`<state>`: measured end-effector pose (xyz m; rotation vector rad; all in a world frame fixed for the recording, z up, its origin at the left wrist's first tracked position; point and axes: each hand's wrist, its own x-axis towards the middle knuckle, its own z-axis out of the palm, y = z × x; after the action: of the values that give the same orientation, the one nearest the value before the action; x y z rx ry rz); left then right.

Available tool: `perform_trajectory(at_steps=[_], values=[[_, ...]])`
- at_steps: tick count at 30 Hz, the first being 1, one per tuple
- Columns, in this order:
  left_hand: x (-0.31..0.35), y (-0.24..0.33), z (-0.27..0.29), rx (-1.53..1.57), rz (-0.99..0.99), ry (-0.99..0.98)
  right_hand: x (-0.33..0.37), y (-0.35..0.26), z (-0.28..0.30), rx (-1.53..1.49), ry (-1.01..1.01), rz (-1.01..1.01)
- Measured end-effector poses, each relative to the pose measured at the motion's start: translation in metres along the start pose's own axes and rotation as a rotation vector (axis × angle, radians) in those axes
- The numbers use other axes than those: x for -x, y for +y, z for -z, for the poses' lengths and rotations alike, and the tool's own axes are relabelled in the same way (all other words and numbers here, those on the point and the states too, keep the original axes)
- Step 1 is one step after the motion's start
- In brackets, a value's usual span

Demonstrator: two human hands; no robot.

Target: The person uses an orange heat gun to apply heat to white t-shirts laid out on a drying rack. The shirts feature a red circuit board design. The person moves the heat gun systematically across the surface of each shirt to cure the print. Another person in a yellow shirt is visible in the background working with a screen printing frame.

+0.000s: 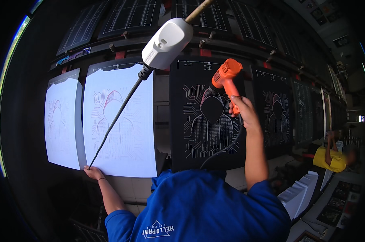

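My right hand [245,111] is wrapped round the handle of an orange heat gun [227,74]. Its nozzle points down at the hood of a printed figure on a black fabric panel [178,133]. A dark cord runs from the handle down across that panel toward my body. Near the lower corner of a white fabric panel [144,161], my left hand [94,172] is closed on a black power cord [122,108]. That cord rises to a white plug connector [166,44] hanging from a cable overhead, close to the camera.
Another white printed panel [61,149] lies to the left, and a second black printed panel [275,133] to the right. Beyond a rail, several dark boards [130,18] line the far side. A person in a yellow shirt [328,159] is at the far right, near stacked white material [299,193].
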<state>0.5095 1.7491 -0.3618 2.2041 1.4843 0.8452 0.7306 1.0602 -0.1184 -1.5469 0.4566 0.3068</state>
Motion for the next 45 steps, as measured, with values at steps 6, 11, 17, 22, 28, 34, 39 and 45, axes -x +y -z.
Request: perform_trajectory(at_steps=[6, 11, 17, 22, 28, 34, 39, 45], values=[[0.002, 0.004, 0.002, -0.020, 0.018, -0.008, 0.001, 0.003, 0.007, 0.017, -0.019, -0.036], [0.000, 0.008, -0.001, -0.012, 0.032, -0.023, -0.009, 0.010, -0.002, 0.068, 0.083, 0.078], [0.001, 0.003, 0.003, 0.001, 0.037, -0.034, 0.025, -0.002, 0.006, 0.022, -0.048, -0.058], [0.000, 0.005, 0.000, -0.013, 0.077, -0.054, 0.029, 0.009, -0.003, 0.165, 0.027, -0.020], [-0.004, 0.003, -0.002, -0.104, 0.068, -0.044, 0.009, 0.006, -0.002, -0.015, -0.042, 0.027], [-0.015, 0.000, 0.009, -0.036, -0.051, -0.240, 0.022, 0.010, -0.011, 0.035, -0.189, -0.038], [-0.018, 0.014, 0.013, -0.014, -0.083, -0.345, 0.041, 0.011, -0.018, 0.078, -0.153, -0.025], [-0.024, 0.018, 0.019, -0.053, -0.152, -0.346, 0.052, 0.008, -0.016, 0.057, -0.233, -0.113]])
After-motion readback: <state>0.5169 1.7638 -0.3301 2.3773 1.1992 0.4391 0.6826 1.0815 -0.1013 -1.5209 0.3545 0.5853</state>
